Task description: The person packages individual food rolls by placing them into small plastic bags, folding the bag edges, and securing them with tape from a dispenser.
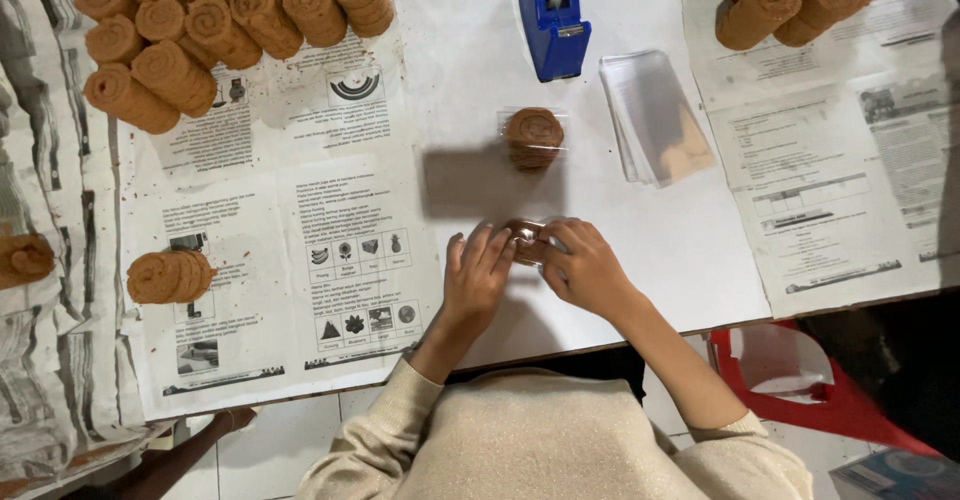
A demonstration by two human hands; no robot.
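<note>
My left hand and my right hand meet over a small brown spiral roll in clear plastic wrap on the white table. Both hands grip it, fingers curled around its sides, and most of it is hidden under them. A second wrapped spiral roll stands alone just beyond the hands. A stack of clear plastic bags lies to its right. A blue tape dispenser stands at the far edge.
Several brown spiral rolls are piled at the far left and far right on printed paper sheets. One roll lies alone at the left, another at the left edge. A red plastic stool stands under the table at right.
</note>
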